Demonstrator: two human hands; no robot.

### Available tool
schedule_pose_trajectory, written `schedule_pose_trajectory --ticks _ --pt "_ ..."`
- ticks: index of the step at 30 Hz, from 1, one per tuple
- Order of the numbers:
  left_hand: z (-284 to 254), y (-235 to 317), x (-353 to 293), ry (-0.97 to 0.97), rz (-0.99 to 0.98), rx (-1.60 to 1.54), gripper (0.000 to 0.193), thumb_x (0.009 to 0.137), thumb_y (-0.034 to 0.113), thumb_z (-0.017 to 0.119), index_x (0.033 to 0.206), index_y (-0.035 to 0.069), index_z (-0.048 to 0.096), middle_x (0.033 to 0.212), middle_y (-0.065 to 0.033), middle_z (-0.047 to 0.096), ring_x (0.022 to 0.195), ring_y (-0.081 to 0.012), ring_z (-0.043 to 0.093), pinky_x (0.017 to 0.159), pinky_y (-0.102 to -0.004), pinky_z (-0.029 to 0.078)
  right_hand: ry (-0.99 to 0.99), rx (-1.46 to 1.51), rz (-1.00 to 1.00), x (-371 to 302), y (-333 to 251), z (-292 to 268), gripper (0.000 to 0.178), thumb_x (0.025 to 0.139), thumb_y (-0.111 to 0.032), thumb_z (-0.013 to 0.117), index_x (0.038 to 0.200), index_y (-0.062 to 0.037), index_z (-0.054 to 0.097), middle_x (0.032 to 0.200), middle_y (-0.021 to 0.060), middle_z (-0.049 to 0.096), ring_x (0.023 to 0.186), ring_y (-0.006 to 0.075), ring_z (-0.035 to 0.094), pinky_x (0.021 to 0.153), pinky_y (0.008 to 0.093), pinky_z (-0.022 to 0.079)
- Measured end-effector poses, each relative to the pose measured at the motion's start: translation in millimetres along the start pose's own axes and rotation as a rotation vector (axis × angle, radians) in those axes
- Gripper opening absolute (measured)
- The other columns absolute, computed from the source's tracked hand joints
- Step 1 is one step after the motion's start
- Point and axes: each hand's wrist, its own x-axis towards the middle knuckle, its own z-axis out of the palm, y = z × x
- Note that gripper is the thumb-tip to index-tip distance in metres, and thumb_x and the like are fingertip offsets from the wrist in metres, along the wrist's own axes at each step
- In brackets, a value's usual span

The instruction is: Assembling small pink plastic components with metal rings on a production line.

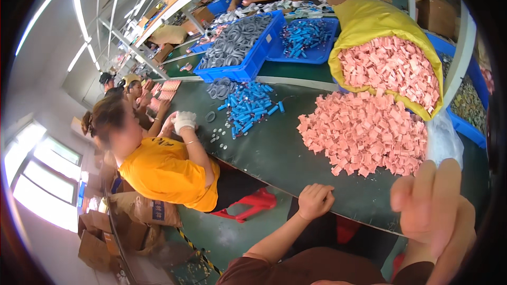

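A big heap of small pink plastic pieces (369,134) lies on the dark green worktable (264,148). My left hand (316,201) rests at the table's near edge, in front of the heap, its fingers curled in with nothing visible in them. Raised close to the camera on the right, my right hand (435,208) has its fingers stretched out and shows no object in it. Behind the heap a yellow sack (364,13) lies on its side, its mouth spilling more of the same pink pieces.
A co-worker in a yellow shirt (169,171) sits at the left by blue cylindrical parts (248,106) and grey rings (221,88). Blue bins (237,71) stand beyond. A clear plastic bag (445,140) hangs beside the sack. A red stool (251,206) stands under the co-worker.
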Motion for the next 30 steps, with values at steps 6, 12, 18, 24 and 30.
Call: schedule_pose_trajectory --ticks 6,12,18,24,30 --pt "6 4 2 -0.013 -0.005 -0.04 0.016 0.073 0.001 0.068 0.086 0.01 0.068 0.074 -0.0032 0.065 0.064 -0.0213 0.061 0.058 -0.0334 0.045 -0.563 0.231 -0.213 18 -33 12 0.037 0.093 -0.023 0.059 0.057 -0.0218 0.063 0.095 -0.0098 0.055 0.1 0.0143 0.047 0.09 0.0389 0.04" --pt "5 5 4 0.004 0.022 -0.036 0.017 0.072 0.002 0.069 0.086 0.01 0.068 0.073 -0.003 0.065 0.063 -0.021 0.061 0.058 -0.0333 0.044 -0.966 0.509 -0.466 38 -12 19 0.049 0.095 -0.031 0.057 0.046 -0.0246 0.063 0.096 -0.0109 0.055 0.101 0.0139 0.046 0.093 0.038 0.039" --pt "0 1 0 0.016 -0.012 -0.011 0.015 0.073 0.002 0.069 0.086 0.01 0.068 0.072 -0.0026 0.063 0.062 -0.0207 0.061 0.057 -0.0333 0.044 -1.001 0.521 -0.425 44 1 19 0.045 0.093 -0.044 0.057 0.054 -0.0239 0.068 0.098 -0.0079 0.053 0.102 0.0158 0.046 0.094 0.0391 0.039" --pt "1 5 2 0.02 -0.001 -0.045 0.016 0.071 -0.001 0.068 0.084 0.009 0.068 0.072 -0.0047 0.065 0.061 -0.023 0.061 0.056 -0.0347 0.044 -1.042 0.516 -0.382 46 5 22 0.047 0.091 -0.057 0.057 0.062 -0.0233 0.074 0.101 -0.005 0.052 0.103 0.0176 0.046 0.095 0.0403 0.039" --pt "2 4 0 0.02 0.02 -0.019 0.016 0.073 0.001 0.068 0.086 0.009 0.066 0.072 -0.0037 0.062 0.063 -0.0216 0.06 0.057 -0.0344 0.043 -1.077 0.53 -0.309 46 11 25 0.055 0.088 -0.07 0.058 0.07 -0.0227 0.079 0.103 -0.002 0.051 0.104 0.0195 0.046 0.095 0.0415 0.039"
